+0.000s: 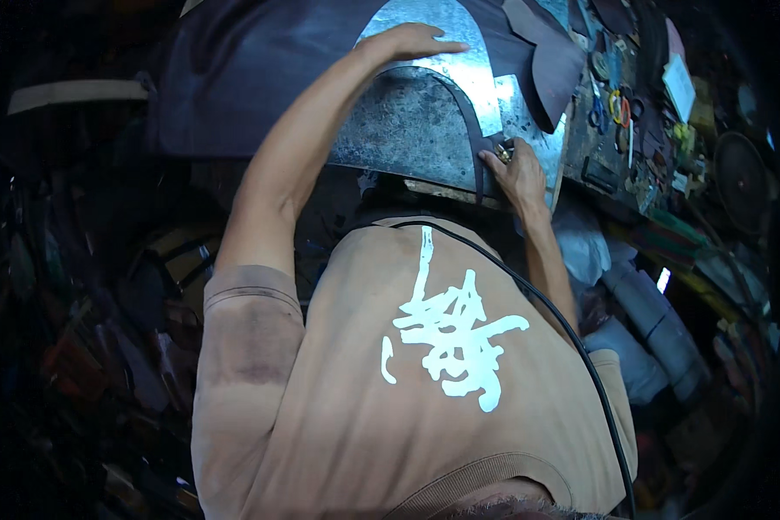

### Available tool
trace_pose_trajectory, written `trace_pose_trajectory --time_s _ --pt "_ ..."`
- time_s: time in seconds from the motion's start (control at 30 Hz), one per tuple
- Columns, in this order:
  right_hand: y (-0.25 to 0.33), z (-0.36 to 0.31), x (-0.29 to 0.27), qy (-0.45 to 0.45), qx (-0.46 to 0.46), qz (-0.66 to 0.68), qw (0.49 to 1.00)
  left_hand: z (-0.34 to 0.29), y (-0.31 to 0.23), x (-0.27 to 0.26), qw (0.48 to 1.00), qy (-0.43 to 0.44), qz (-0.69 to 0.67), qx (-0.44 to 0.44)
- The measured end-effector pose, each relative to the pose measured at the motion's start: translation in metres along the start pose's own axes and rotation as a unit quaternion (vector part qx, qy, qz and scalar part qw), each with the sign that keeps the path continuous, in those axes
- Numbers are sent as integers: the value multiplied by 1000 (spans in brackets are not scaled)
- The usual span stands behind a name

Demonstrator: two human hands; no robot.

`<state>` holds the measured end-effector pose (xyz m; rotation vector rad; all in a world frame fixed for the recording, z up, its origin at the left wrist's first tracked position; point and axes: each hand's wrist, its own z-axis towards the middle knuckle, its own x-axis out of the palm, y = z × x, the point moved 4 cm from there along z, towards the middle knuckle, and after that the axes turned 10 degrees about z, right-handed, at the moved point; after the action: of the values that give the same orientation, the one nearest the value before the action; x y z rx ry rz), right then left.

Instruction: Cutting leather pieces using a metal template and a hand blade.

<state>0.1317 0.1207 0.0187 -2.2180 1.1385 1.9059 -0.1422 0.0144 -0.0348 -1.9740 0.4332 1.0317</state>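
Observation:
My left hand point(412, 42) lies with outstretched fingers on a shiny sheet-metal template point(470, 82) with a rounded far end. Beneath the template is a large dark leather sheet point(260, 74), spread over the left and far parts of the table. At the template's lower right corner, my right hand point(522, 178) is closed around a small brass-coloured tool point(503, 154); fingers hide most of it. A narrow dark leather strip point(468, 113) curves along the template's near edge and hangs toward the table's front edge, left of my right hand.
The worn metal tabletop point(390, 121) shows between the leather and me. Dark cut leather pieces point(553, 74) lie at the far right. Beyond them are blue-handled scissors point(597, 113), yellow-handled scissors point(617, 104) and a pale pad point(679, 87). A black cable point(546, 303) crosses my shirt.

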Motion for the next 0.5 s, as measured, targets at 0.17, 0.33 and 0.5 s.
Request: trace_pose_trajectory --time_s 0.17,0.33,0.5 --pt "-18 4 21 -22 153 135 979 9 6 -7 998 35 30 32" --pt "-2 -9 16 -126 145 75 979 12 8 -3 991 -26 85 103" --pt "-27 3 24 -22 173 204 963 3 9 -6 988 -9 37 147"
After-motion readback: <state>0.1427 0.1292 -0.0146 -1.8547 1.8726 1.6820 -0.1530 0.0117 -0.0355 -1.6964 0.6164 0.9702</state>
